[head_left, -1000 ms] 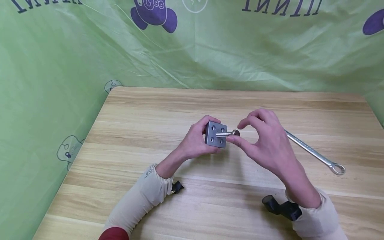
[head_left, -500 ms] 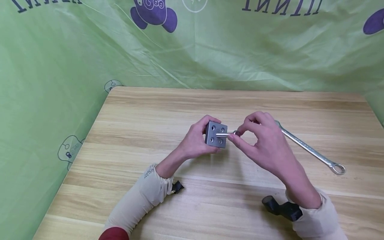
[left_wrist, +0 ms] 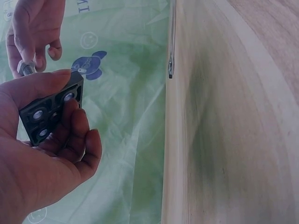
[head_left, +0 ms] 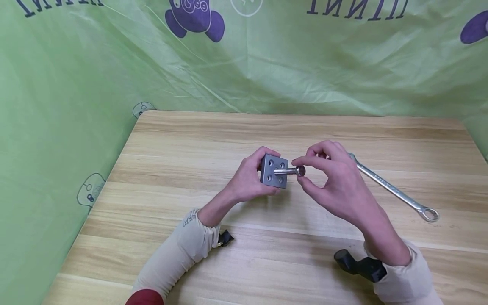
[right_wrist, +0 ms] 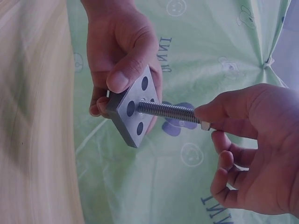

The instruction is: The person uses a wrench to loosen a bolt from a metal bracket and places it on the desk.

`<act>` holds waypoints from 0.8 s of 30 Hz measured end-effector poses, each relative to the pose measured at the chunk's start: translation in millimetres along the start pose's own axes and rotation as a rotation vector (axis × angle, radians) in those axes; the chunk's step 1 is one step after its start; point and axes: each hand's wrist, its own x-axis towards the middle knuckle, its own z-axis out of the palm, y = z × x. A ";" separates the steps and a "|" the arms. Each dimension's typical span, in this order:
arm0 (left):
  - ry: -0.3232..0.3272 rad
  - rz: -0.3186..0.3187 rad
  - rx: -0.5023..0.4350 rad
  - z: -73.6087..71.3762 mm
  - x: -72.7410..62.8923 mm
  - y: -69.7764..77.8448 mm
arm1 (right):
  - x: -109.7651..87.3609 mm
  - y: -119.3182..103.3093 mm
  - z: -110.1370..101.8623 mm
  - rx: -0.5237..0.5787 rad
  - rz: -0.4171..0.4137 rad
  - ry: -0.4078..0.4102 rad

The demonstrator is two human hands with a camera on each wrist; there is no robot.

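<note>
My left hand (head_left: 248, 180) holds a grey square metal block (head_left: 271, 170) by its edges, raised above the table. Round holes sit near the block's corners. From the middle of its face a long threaded bolt (right_wrist: 168, 111) sticks out to the right, with a hex head (head_left: 300, 170) at the outer end. The thumb and index finger of my right hand (head_left: 339, 182) lie on either side of that head and pinch it. In the left wrist view the block's back (left_wrist: 53, 109) shows behind my curled fingers. How deep the bolt sits in the block is hidden.
A long combination wrench (head_left: 392, 189) lies on the wooden table (head_left: 190, 140) to the right, its far end partly behind my right hand. Green printed cloth (head_left: 267, 76) hangs at the back and left. A black wrist device (head_left: 358, 264) sits below the right sleeve.
My right index finger was off the bolt head, then met it. Now it has slid left past the head while the thumb has shifted right. The left hand and block stay put.
</note>
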 end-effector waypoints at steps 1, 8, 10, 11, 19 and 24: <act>0.000 0.002 -0.001 -0.1 0.0 0.0 | 0.2 0.4 0.1 0.007 -0.020 0.006; -0.006 0.005 -0.003 -0.3 0.0 0.5 | 1.4 2.6 1.3 0.046 -0.106 0.042; -0.007 0.001 -0.003 -0.4 -0.1 0.9 | 1.2 2.2 0.5 0.047 -0.076 0.032; -0.006 -0.001 -0.001 -0.4 -0.2 1.0 | 0.9 1.9 0.0 0.044 -0.051 0.023; -0.002 -0.003 0.007 -0.2 -0.5 0.4 | -0.3 -2.8 -1.0 -0.114 0.201 -0.042; 0.005 0.009 0.028 -0.1 -0.7 0.1 | -1.6 -4.2 1.0 -0.156 0.243 -0.082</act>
